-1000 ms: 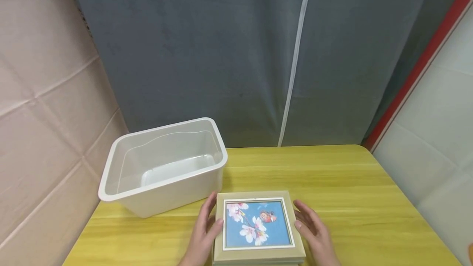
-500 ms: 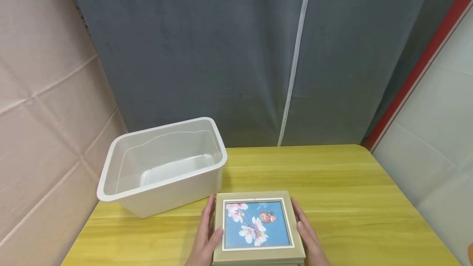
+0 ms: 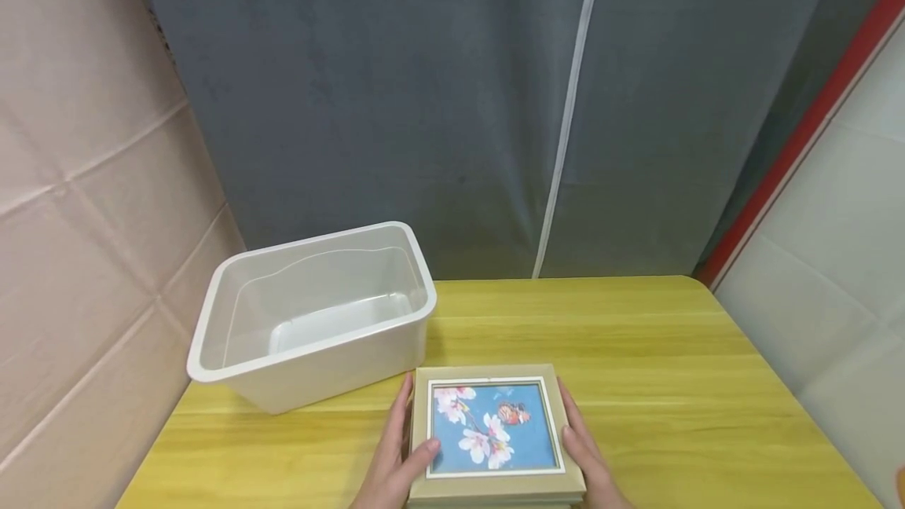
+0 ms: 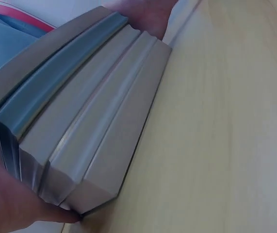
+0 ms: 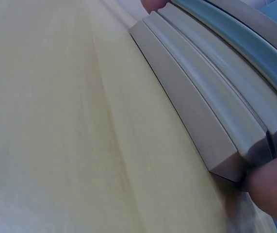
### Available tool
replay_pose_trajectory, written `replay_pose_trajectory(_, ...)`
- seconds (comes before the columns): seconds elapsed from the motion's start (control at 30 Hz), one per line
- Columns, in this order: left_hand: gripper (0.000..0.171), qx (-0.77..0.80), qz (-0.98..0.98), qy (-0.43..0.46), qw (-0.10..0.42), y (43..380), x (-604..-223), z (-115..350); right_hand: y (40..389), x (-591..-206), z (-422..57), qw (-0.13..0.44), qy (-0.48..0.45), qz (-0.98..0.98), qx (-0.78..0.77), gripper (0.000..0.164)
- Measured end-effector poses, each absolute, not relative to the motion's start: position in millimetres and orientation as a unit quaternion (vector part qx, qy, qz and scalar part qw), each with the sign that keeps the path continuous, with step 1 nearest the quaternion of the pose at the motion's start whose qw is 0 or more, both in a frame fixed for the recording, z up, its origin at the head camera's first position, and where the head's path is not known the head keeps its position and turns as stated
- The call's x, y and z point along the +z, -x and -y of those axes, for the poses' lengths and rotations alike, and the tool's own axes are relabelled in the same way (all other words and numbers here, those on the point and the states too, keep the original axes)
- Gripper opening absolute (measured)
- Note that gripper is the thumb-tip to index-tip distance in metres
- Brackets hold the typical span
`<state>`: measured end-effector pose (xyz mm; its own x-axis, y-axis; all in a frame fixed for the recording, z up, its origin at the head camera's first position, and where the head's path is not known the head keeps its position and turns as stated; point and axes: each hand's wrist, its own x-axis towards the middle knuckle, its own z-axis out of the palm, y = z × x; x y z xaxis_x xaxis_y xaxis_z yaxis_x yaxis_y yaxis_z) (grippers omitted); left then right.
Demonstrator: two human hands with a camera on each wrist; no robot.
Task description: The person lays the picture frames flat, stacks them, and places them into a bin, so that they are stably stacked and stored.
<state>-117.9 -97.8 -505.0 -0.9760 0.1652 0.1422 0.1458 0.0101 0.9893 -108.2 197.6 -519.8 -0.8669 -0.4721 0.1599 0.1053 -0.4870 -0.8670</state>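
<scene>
A stack of several picture frames lies at the front of the table. On top is a beige picture frame (image 3: 492, 485) with a white inner border, around pink-white blossoms and a butterfly on blue. My left hand (image 3: 391, 458) grips the stack's left side, its thumb over the picture's edge. On the opposite side my right hand (image 3: 592, 458) holds the stack, thumb near the top edge. Both wrist views show the stacked frames' (image 4: 87, 116) edges, one layer blue-green, the others beige or greyish. Fingertips reach the lowest frame near the tabletop.
A pale grey plastic bin (image 3: 339, 364) with nothing visible inside stands behind and left of the stack. The yellow wood-grain table (image 3: 657, 383) extends right. A dark grey curtain (image 3: 396, 100) hangs behind, with light panels on both sides.
Both hands have closed in on the stack; the right hand moved left against its side. The left thumb slid further over the top picture. The stack has barely moved.
</scene>
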Motion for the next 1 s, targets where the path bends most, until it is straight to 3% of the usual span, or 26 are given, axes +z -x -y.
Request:
replay_pose_trajectory(0.27, 0.078, 0.724, -0.679, -0.105, 0.061, 115, -504, 99, 105, -521, -194, 0.185, 0.231, -0.43, -0.853, 0.058)
replay_pose_trajectory(0.5, 0.078, 0.745, -0.652, -0.12, 0.077, 116, -505, 99, 101, -521, -194, 0.181, 0.232, -0.425, -0.856, 0.057)
replay_pose_trajectory(0.77, 0.084, 0.802, -0.568, -0.087, 0.164, 119, -496, 106, 99, -524, -194, 0.177, 0.221, -0.403, -0.87, 0.058)
replay_pose_trajectory(1.0, 0.093, 0.806, -0.566, -0.093, 0.145, 121, -497, 103, 103, -527, -192, 0.155, 0.222, -0.411, -0.87, 0.06)
